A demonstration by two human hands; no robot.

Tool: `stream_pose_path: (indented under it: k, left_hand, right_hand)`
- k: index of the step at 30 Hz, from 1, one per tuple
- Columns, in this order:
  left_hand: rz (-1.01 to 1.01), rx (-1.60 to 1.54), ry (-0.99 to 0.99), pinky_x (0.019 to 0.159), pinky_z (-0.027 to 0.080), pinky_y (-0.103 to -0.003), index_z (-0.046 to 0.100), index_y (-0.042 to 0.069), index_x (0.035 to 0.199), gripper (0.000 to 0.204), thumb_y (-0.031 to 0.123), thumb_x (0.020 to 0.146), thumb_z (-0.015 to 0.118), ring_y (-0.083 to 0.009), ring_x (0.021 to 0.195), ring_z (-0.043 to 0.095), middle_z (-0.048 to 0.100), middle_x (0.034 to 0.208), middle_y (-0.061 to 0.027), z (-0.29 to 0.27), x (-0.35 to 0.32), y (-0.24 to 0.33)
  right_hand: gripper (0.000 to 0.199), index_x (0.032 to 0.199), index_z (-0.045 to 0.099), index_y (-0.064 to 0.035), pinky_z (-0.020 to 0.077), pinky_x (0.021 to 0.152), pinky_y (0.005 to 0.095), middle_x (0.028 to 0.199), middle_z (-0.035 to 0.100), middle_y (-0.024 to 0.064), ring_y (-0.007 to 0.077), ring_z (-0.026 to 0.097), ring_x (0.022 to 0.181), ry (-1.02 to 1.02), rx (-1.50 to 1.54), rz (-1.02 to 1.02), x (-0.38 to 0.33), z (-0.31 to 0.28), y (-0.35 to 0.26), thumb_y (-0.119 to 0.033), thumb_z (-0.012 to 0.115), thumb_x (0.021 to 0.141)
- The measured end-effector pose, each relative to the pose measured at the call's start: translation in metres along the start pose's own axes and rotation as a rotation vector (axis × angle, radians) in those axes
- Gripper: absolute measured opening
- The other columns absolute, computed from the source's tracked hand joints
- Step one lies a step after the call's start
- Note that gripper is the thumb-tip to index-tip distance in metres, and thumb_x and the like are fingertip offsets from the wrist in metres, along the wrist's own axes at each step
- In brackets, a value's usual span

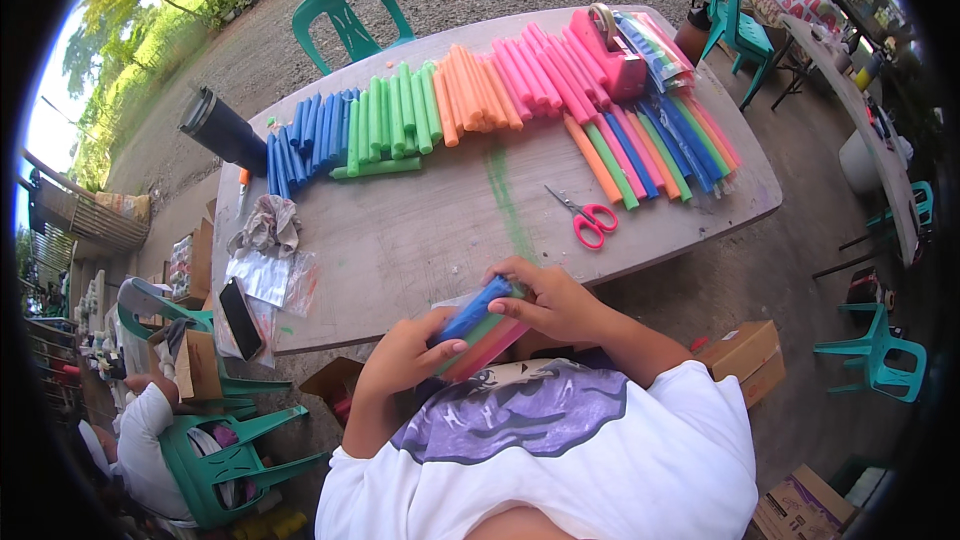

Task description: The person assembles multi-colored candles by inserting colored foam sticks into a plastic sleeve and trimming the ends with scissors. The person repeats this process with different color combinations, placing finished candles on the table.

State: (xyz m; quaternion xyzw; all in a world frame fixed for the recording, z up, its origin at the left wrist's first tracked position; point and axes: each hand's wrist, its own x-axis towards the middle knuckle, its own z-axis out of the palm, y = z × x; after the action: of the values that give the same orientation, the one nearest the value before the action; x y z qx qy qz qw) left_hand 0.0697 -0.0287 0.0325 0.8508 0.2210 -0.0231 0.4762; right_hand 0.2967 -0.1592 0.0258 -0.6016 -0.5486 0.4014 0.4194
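Close to my body, over the near edge of the table, I hold a clear plastic pack of candles (468, 318) in blue, green and pink. My left hand (408, 348) grips its lower left end, thumb on top. Around the upper right end, the fingers of my right hand (545, 298) are closed. Ahead, loose candles lie in colour groups: blue (312, 135), green (395, 112), orange (470, 90) and pink (548, 70). Scissors (588, 220) with red handles lie to the right of the middle. Packed multicoloured candles (650, 152) rest at the right.
A red tape dispenser (612, 58) stands at the far right. At the left are a dark tumbler (222, 128), a crumpled cloth (270, 225), clear plastic bags (262, 278) and a phone (240, 318). Green chairs (350, 15) surround the table (400, 230); another person (150, 450) sits lower left.
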Motion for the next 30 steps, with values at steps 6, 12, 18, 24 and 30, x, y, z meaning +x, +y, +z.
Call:
stream_pose_path:
  k: [6,12,18,24,30]
  left_hand:
    - [0.025,-0.562,0.389,0.081,0.051,-0.033,0.051,0.004,0.133,0.041,0.031,0.101,0.053,-0.022,0.102,0.066,0.068,0.116,-0.0113,0.0,-0.003,-0.013]
    - [-0.033,-0.4,0.306,0.09,0.05,-0.034,0.051,0.002,0.132,0.04,0.023,0.099,0.057,-0.0225,0.108,0.065,0.066,0.121,-0.0146,-0.006,-0.008,-0.02]
    - [-0.01,-0.329,0.278,0.09,0.051,-0.033,0.053,-0.001,0.13,0.038,0.018,0.098,0.058,-0.0224,0.106,0.066,0.067,0.119,-0.0146,-0.007,-0.008,-0.021]
    - [-0.044,-0.312,0.32,0.091,0.051,-0.034,0.055,-0.003,0.127,0.036,0.016,0.097,0.058,-0.0229,0.106,0.066,0.068,0.117,-0.0147,-0.009,-0.006,-0.015]
    - [-0.013,-0.253,0.298,0.093,0.051,-0.034,0.055,-0.004,0.127,0.035,0.014,0.097,0.059,-0.0236,0.107,0.066,0.068,0.117,-0.0157,-0.01,-0.003,-0.014]
  right_hand:
    - [0.035,0.118,0.058,-0.0046,0.0388,0.058,0.0218,0.076,0.057,-0.003,0.0026,0.048,0.066,0.573,0.185,-0.106,-0.013,-0.052,0.037,-0.032,0.064,0.096]
    - [0.035,0.12,0.056,-0.0021,0.0501,0.077,0.0294,0.106,0.064,0.0114,0.0174,0.064,0.09,1.645,-0.521,-0.28,-0.063,-0.163,0.057,-0.032,0.057,0.1]
    - [0.035,0.124,0.053,-0.0055,0.0515,0.083,0.0371,0.115,0.065,0.0155,0.0238,0.066,0.104,1.839,-0.504,0.123,-0.09,-0.288,0.13,-0.032,0.055,0.101]
    - [0.028,0.123,0.057,-0.011,0.05,0.089,0.0388,0.117,0.067,0.0123,0.0315,0.063,0.109,1.465,-0.492,-0.285,-0.087,-0.268,0.135,-0.024,0.058,0.099]
    - [0.038,0.116,0.064,-0.0136,0.0471,0.098,0.0418,0.115,0.068,0.0058,0.0289,0.061,0.115,1.041,-1.06,-0.161,-0.098,-0.226,0.119,0.003,0.066,0.082]
